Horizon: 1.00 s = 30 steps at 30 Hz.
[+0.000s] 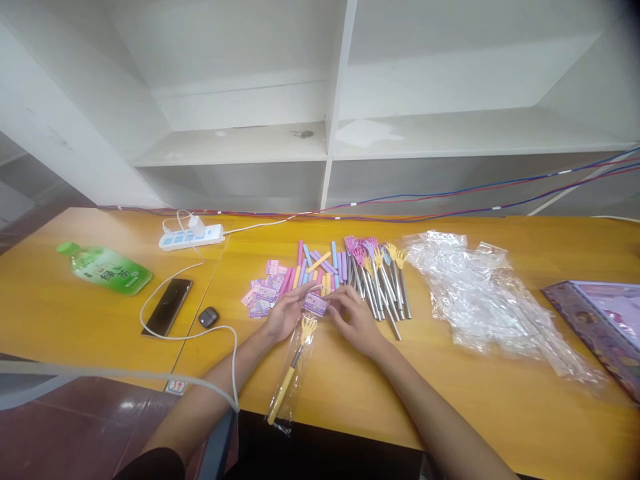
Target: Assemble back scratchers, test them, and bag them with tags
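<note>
Between my two hands is a small purple-and-pink printed card point(315, 304) at the top end of a clear plastic bag. Inside that bag lies a yellow back scratcher point(286, 390), its claw pointing away from me and its handle at the table's front edge. My left hand point(287, 313) has its fingers stretched along the card's left side, thumb by its edge. At the card's right corner, my right hand point(353, 317) is curled with thumb and fingertips close together. Just beyond are coloured handle tubes point(323, 263), a pile of similar cards point(264, 293) and metal-stemmed scratcher claws point(377, 267).
Clear plastic bags point(480, 293) lie in a heap to the right, beside a purple box point(595, 320). On the left are a green bottle point(110, 267), a phone point(169, 307), a black earbud case point(208, 317) and a power strip point(193, 237). A white cable point(143, 313) loops near my left arm.
</note>
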Each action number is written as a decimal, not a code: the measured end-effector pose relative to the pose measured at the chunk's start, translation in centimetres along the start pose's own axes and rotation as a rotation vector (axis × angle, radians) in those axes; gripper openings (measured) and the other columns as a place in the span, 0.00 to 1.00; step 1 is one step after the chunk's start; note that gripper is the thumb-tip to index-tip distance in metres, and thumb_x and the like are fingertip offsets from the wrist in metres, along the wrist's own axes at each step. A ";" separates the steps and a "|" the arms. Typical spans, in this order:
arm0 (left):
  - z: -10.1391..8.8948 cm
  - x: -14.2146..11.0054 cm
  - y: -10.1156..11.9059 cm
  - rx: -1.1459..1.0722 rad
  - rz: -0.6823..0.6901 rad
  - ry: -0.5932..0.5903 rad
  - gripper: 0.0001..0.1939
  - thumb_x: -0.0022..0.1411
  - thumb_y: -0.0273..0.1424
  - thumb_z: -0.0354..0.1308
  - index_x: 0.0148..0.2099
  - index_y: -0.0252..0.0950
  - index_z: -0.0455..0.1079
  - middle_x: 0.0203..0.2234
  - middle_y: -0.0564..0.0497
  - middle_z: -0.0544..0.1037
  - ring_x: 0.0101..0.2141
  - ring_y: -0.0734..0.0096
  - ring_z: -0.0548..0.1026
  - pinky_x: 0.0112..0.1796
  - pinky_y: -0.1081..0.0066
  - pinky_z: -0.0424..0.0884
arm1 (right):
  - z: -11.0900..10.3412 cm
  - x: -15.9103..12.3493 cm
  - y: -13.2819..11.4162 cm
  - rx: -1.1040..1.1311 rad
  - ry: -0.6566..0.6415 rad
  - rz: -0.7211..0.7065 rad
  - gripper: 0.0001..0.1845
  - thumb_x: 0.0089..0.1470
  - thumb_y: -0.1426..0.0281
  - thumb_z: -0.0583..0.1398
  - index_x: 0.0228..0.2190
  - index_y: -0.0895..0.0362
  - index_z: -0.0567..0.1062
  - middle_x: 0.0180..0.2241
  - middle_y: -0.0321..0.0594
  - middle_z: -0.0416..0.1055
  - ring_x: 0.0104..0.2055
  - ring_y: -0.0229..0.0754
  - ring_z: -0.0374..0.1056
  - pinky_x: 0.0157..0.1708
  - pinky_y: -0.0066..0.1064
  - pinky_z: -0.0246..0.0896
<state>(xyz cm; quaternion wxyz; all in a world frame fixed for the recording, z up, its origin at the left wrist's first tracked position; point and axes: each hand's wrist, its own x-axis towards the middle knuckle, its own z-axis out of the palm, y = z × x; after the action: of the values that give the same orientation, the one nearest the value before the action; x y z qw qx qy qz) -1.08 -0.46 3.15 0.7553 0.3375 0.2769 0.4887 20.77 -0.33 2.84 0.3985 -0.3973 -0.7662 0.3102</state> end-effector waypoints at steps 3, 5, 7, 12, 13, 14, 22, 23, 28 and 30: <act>0.1 0.0 0.0 0.003 -0.008 -0.024 0.26 0.65 0.36 0.58 0.64 0.36 0.74 0.64 0.40 0.73 0.62 0.47 0.70 0.57 0.55 0.69 | 0.3 -0.1 0.4 0.050 0.052 0.088 0.16 0.69 0.61 0.58 0.56 0.50 0.72 0.47 0.44 0.68 0.37 0.43 0.70 0.38 0.39 0.72; 0.2 -0.1 0.0 0.023 0.001 -0.044 0.26 0.65 0.35 0.59 0.64 0.36 0.74 0.64 0.40 0.73 0.64 0.48 0.68 0.59 0.55 0.67 | 0.7 -0.2 0.8 0.133 0.081 0.164 0.27 0.66 0.58 0.61 0.63 0.50 0.64 0.48 0.44 0.70 0.33 0.41 0.70 0.32 0.37 0.71; 0.3 -0.1 -0.1 0.068 0.013 -0.055 0.25 0.65 0.34 0.60 0.63 0.36 0.75 0.64 0.40 0.73 0.66 0.49 0.66 0.60 0.56 0.66 | 0.9 -0.1 1.0 0.188 0.101 0.197 0.29 0.65 0.57 0.62 0.63 0.51 0.64 0.43 0.42 0.72 0.32 0.41 0.70 0.31 0.36 0.71; 0.7 -0.4 -0.4 0.193 -0.006 -0.050 0.35 0.63 0.29 0.68 0.70 0.46 0.66 0.65 0.41 0.71 0.58 0.53 0.76 0.54 0.58 0.73 | 0.6 0.1 0.7 0.067 0.167 0.087 0.13 0.69 0.59 0.58 0.43 0.51 0.79 0.38 0.42 0.72 0.35 0.43 0.70 0.36 0.38 0.70; 0.8 -0.5 -0.5 0.206 -0.025 -0.052 0.38 0.63 0.30 0.69 0.72 0.48 0.62 0.64 0.41 0.72 0.54 0.54 0.79 0.52 0.58 0.75 | 0.4 0.2 0.6 0.048 0.173 0.063 0.13 0.70 0.60 0.57 0.43 0.51 0.80 0.39 0.43 0.72 0.36 0.44 0.70 0.37 0.38 0.70; 0.8 -0.6 -0.6 0.221 -0.053 -0.056 0.40 0.63 0.32 0.70 0.73 0.48 0.60 0.61 0.40 0.74 0.49 0.56 0.82 0.50 0.58 0.76 | 0.3 0.2 0.5 0.034 0.175 0.045 0.13 0.71 0.61 0.56 0.43 0.51 0.80 0.40 0.43 0.72 0.38 0.45 0.71 0.37 0.38 0.70; 0.6 -0.7 -0.9 0.295 -0.089 -0.003 0.40 0.63 0.38 0.71 0.72 0.45 0.60 0.50 0.42 0.82 0.35 0.60 0.85 0.42 0.59 0.80 | -0.2 0.0 0.7 -0.053 0.044 -0.109 0.13 0.70 0.68 0.55 0.49 0.49 0.79 0.45 0.46 0.70 0.45 0.47 0.71 0.44 0.42 0.72; 0.5 -0.7 -0.9 0.296 -0.082 -0.001 0.39 0.62 0.38 0.71 0.71 0.44 0.61 0.50 0.42 0.82 0.36 0.60 0.85 0.42 0.60 0.80 | -0.2 -0.1 0.6 -0.059 0.029 -0.116 0.14 0.69 0.68 0.55 0.50 0.49 0.78 0.46 0.46 0.70 0.45 0.47 0.71 0.44 0.42 0.73; 0.1 -0.4 -1.6 0.285 -0.029 0.073 0.23 0.62 0.41 0.71 0.54 0.36 0.71 0.40 0.46 0.84 0.37 0.61 0.83 0.39 0.66 0.79 | -0.1 -0.1 0.1 -0.063 -0.028 -0.144 0.13 0.69 0.67 0.55 0.50 0.48 0.77 0.47 0.46 0.72 0.48 0.48 0.72 0.47 0.44 0.73; 0.0 -0.3 -1.8 0.312 -0.052 0.093 0.20 0.64 0.45 0.68 0.45 0.36 0.70 0.34 0.49 0.83 0.32 0.64 0.82 0.34 0.66 0.78 | 0.4 -0.2 0.0 -0.020 -0.043 -0.119 0.10 0.69 0.64 0.57 0.46 0.49 0.77 0.46 0.46 0.73 0.46 0.47 0.73 0.45 0.42 0.73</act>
<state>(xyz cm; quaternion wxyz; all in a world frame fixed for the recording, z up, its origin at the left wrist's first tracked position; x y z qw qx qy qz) -0.20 -1.31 1.79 0.6927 0.4203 0.3926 0.4352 20.48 -0.53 2.53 0.3959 -0.3484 -0.7998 0.2867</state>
